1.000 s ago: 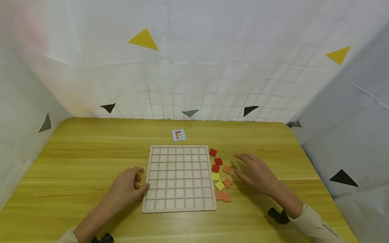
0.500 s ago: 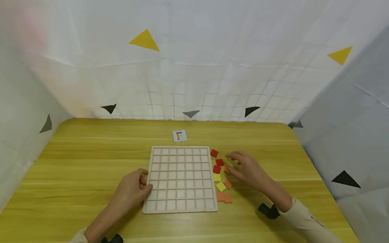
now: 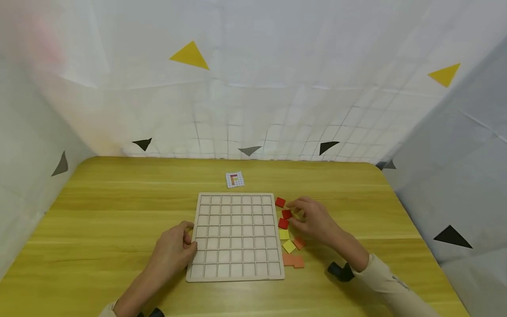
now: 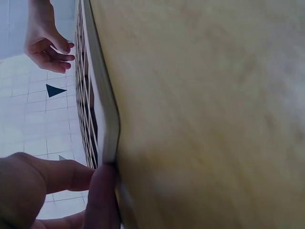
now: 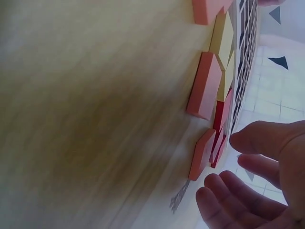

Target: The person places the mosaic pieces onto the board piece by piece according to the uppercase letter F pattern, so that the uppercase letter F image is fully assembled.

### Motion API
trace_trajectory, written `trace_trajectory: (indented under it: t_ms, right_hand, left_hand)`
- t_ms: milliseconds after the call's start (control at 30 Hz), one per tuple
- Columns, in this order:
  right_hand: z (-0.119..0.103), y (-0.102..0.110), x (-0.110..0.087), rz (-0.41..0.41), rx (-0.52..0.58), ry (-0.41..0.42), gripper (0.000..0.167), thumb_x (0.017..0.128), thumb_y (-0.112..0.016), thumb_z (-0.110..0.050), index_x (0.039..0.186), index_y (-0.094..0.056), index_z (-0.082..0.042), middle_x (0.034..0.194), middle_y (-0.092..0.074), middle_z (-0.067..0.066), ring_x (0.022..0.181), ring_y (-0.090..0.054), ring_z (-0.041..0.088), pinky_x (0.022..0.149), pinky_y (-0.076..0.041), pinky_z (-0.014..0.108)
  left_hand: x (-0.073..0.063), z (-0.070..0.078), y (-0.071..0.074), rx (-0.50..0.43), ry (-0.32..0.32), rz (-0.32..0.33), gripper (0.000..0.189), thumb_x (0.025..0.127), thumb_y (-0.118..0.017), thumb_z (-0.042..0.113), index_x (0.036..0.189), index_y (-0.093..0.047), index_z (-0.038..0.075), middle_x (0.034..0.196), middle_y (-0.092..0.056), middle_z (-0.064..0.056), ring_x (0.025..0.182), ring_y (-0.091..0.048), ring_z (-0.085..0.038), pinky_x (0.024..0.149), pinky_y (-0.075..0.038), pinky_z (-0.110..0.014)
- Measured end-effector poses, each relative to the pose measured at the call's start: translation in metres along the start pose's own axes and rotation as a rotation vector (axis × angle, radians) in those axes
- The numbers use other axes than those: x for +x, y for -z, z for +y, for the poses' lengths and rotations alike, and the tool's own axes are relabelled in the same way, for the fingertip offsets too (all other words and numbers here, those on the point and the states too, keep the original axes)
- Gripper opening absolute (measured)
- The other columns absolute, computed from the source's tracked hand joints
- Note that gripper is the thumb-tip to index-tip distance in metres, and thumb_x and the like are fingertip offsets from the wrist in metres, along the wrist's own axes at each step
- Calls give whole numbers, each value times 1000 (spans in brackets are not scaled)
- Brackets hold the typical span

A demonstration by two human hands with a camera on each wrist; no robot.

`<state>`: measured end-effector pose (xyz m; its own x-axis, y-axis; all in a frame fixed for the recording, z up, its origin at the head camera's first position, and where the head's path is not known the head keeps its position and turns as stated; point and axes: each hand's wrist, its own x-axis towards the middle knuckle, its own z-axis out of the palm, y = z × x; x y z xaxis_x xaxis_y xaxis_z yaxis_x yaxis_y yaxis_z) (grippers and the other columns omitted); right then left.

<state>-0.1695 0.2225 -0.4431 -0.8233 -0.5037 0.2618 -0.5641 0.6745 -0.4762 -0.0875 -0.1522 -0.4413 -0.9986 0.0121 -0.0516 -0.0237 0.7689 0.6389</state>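
Observation:
A pale square board (image 3: 236, 278) with a raised grid lies on the table. My left hand (image 3: 172, 248) rests beside its left side, thumb and index finger apart; the left wrist view shows fingertips right at the board's edge (image 4: 102, 95). Small red tiles (image 3: 280, 202), yellow tiles (image 3: 289, 246) and orange tiles (image 3: 299, 262) lie along the board's right side. My right hand (image 3: 314, 220) hovers beside the red ones with thumb and fingers spread and nothing between them. In the right wrist view an orange tile (image 5: 202, 153) sits close to those fingertips; the hand hides it in the head view.
A small card (image 3: 235, 179) with a coloured pattern on a grid lies behind the board. White sheets with yellow and dark triangles enclose the wooden table (image 3: 119, 193) at the back and sides.
My right hand has moved left toward the red tiles, covering an orange tile seen before. The left hand has shifted slightly closer against the board's left side.

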Motion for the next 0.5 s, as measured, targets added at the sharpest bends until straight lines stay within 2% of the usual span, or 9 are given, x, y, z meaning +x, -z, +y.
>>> trace_trajectory:
  t_ms: [300, 500]
  right_hand:
    - [-4, -5, 6, -57, -83, -21, 28, 79, -79, 0, 105, -73, -6, 95, -62, 4, 75, -51, 17, 64, -46, 29]
    - [-5, -7, 9, -87, -89, -45, 24, 79, -77, 0, 101, -74, -7, 91, -62, 3, 73, -49, 15, 61, -44, 27]
  left_hand:
    - [-4, 2, 0, -10, 5, 3, 44, 81, -71, 2, 123, -62, -5, 76, -55, 1, 65, -49, -13, 57, -42, -29]
    - [-3, 1, 0, -19, 4, 3, 44, 80, -72, 2, 123, -62, -4, 76, -55, 1, 65, -49, -13, 57, -42, -28]
